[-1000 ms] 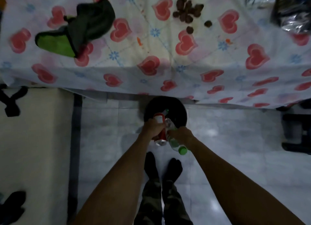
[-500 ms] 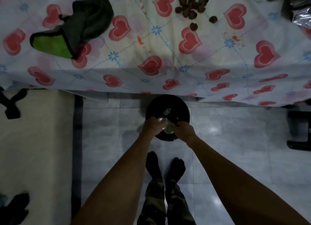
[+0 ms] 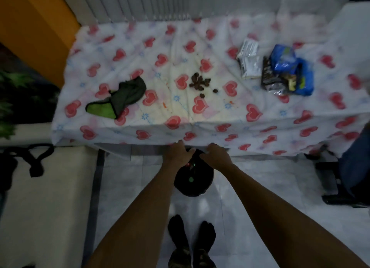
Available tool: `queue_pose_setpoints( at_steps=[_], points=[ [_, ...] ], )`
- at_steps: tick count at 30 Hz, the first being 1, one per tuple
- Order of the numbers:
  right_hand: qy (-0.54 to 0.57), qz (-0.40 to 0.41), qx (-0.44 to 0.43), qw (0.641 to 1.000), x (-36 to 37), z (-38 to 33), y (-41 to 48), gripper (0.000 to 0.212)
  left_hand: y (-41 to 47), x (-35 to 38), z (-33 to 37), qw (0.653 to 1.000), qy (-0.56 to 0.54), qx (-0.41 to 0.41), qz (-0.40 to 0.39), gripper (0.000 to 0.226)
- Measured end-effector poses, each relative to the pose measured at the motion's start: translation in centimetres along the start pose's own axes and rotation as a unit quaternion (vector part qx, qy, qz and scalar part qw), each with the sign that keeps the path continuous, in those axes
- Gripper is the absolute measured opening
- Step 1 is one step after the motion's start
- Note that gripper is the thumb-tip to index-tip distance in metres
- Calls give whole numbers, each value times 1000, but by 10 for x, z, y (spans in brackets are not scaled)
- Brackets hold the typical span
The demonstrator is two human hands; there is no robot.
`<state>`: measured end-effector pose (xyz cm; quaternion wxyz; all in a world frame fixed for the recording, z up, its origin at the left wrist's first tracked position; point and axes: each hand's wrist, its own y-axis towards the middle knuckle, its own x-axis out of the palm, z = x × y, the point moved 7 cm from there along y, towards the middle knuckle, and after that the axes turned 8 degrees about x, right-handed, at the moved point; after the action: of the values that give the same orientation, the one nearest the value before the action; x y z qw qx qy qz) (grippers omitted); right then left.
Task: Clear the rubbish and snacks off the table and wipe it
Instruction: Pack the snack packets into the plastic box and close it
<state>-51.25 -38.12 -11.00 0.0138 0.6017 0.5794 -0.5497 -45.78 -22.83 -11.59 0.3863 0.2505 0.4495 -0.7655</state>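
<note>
A black bin (image 3: 197, 187) stands on the floor just in front of the table (image 3: 200, 127), which wears a heart-print cloth. Inside the bin I can make out a red can and a green bottle cap (image 3: 190, 179). My left hand (image 3: 178, 154) and my right hand (image 3: 216, 155) hover over the bin's far rim, fingers apart, holding nothing. On the cloth lie a green and grey rag (image 3: 118, 99), a heap of brown scraps (image 3: 199, 81), silver snack packets (image 3: 249, 60) and blue and dark snack bags (image 3: 288, 73).
A cream rug (image 3: 46, 197) with a black strap (image 3: 34, 157) lies on the left. A dark chair base (image 3: 336, 185) stands on the right. Behind the table runs a white ribbed wall, with an orange panel (image 3: 36, 27) at left. My feet (image 3: 190, 237) stand on pale tiles.
The can and the bottle went from my hands into the bin. Both hands have come up empty towards the table edge, and my view has tilted up to take in the whole table.
</note>
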Motion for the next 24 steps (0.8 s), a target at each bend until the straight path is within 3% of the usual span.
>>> queue_pose_setpoints(
  at_steps=[4,12,18,24],
  points=[
    [9,29,-17,999,-69,-31,-33,47,-26,-73,50,998,28,42,49,54],
    [10,125,-74,989,-201,-90,-93,51,-72,-197,159,976,99,132,139,64],
    [12,178,-84,980,-258,-96,-119,51,-87,-231,212,961,135,156,182,61],
    [9,210,-43,977,-303,-64,-116,46,-69,-226,261,954,154,190,171,59]
  ],
)
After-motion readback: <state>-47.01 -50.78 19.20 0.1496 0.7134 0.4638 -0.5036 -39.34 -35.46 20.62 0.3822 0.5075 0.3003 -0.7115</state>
